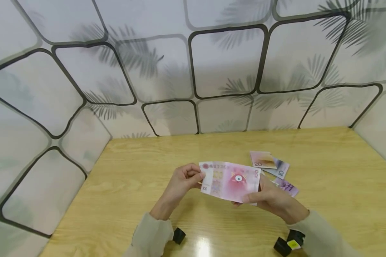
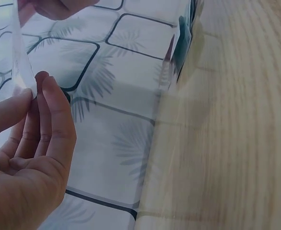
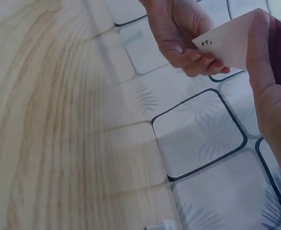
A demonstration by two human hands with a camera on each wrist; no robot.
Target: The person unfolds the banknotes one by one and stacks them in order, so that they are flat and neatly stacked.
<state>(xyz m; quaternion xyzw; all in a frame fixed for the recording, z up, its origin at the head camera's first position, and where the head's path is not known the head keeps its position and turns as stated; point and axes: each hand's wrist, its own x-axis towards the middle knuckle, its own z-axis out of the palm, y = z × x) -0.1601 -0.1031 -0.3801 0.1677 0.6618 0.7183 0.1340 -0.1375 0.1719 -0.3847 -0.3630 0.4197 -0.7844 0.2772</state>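
A pink banknote [image 1: 226, 182] marked 100, with a one-eyed cartoon figure printed on it, is stretched between my two hands above the table. My left hand [image 1: 184, 180] pinches its left edge between thumb and fingertips. At the lower right corner, my right hand [image 1: 271, 200] grips the note, thumb on the printed face and fingers behind. The left wrist view catches the note [image 2: 23, 62] almost edge-on at the left hand's [image 2: 37, 148] fingertips. From the right wrist, the pale back of the note [image 3: 231, 43] shows between the hands.
Just behind my right hand lie overlapping notes on the wood-grain table [image 1: 132, 167]: a brownish 20 note [image 1: 262, 157], a bluish 10 note [image 1: 280, 169] and a purple note [image 1: 287, 187]. A leaf-patterned wall covering [image 1: 225, 64] borders the table's back and sides.
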